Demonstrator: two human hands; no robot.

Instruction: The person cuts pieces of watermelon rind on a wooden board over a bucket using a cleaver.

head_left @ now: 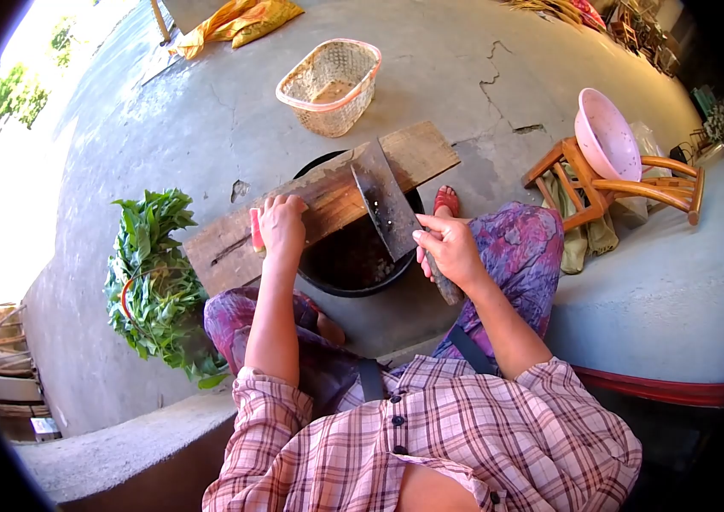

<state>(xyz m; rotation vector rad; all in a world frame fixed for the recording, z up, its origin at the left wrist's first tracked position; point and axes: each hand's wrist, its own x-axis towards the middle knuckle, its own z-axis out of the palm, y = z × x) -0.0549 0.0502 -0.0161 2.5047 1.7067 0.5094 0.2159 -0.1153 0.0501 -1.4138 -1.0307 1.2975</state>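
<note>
My right hand [451, 253] is closed round the handle of a wide dark cleaver [386, 205], whose blade stands over the plank and the tub. Small pale bits stick to the blade. On the worn wooden plank [234, 243], my left hand [282, 224] is closed, fingers curled down. A pink-red piece with a pale edge, like a watermelon rind [257, 232], shows at its outer side; the rest is hidden beneath the hand. The plank lies across a black tub [353, 292], which stands between my knees with dim contents at its bottom.
Leafy greens [153, 273] are heaped in a handled basket at left. A pale woven basket [328, 85] stands ahead on the concrete floor. At right, a pink basin [607, 136] rests on a wooden chair [605, 189]. A yellow sack [247, 21] lies at the far left.
</note>
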